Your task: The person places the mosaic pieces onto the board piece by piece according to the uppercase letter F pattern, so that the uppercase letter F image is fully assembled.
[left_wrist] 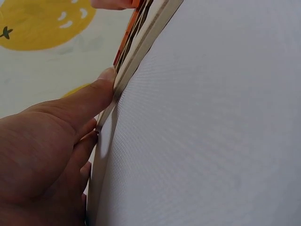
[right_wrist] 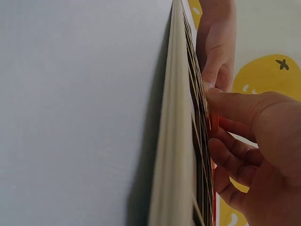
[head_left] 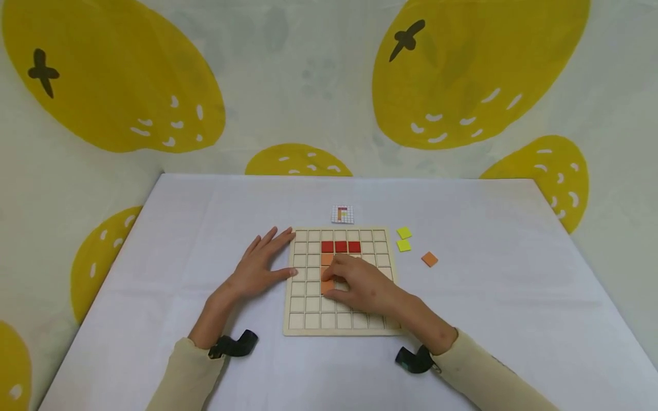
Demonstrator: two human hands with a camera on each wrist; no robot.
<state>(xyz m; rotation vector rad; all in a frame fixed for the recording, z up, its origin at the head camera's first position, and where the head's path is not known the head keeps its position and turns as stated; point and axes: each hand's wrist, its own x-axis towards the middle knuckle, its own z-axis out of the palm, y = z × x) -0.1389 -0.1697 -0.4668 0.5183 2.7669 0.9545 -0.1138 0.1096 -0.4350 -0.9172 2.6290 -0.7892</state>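
A wooden grid board (head_left: 308, 328) lies flat on the table. Three red tiles (head_left: 341, 247) sit in a row in its upper part. Below the leftmost red one runs a column of orange tiles, partly covered by my right hand (head_left: 365, 285). Thumb and fingers of that hand pinch an orange tile (head_left: 327, 287) at the lower end of the column; in the right wrist view a strip of orange (right_wrist: 215, 121) shows between them. My left hand (head_left: 257, 271) is spread along the board's left edge, its thumb (left_wrist: 101, 89) and fingertips touching the rim.
Right of the board lie two yellow tiles (head_left: 404, 238) and a loose orange tile (head_left: 429, 259). A small pattern card (head_left: 342, 214) with a coloured grid lies just beyond the board's far edge. A lemon-print cloth (head_left: 308, 85) hangs behind the white table (head_left: 514, 319).
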